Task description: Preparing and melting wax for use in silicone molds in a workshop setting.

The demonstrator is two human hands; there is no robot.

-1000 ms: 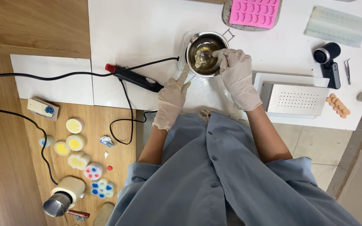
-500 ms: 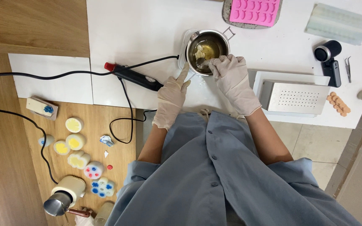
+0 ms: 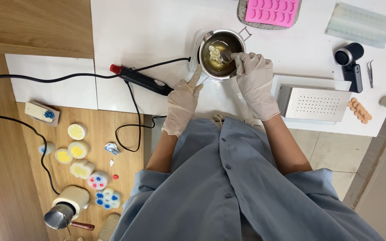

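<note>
A small metal pot point(image 3: 242, 38) stands on the white table point(image 3: 148, 31), holding yellowish liquid with pale lumps. My right hand point(image 3: 255, 82), in a white glove, grips a metal spoon point(image 3: 225, 55) whose bowl is dipped into the liquid. My left hand point(image 3: 183, 100), also gloved, rests on the table just left of the pot with its fingertips touching the pot's near side.
A black tool with a red tip point(image 3: 144, 80) and its cable lie left of the pot. A pink mould point(image 3: 271, 10) lies behind it. A perforated metal box point(image 3: 318, 103) and a black device point(image 3: 350, 62) sit to the right. Round wax pieces point(image 3: 77, 149) and a small pot point(image 3: 63, 215) lie on the wooden floor.
My right hand has moved the spoon within the pot, and the pale lumps are now visible. My left hand stays beside the pot.
</note>
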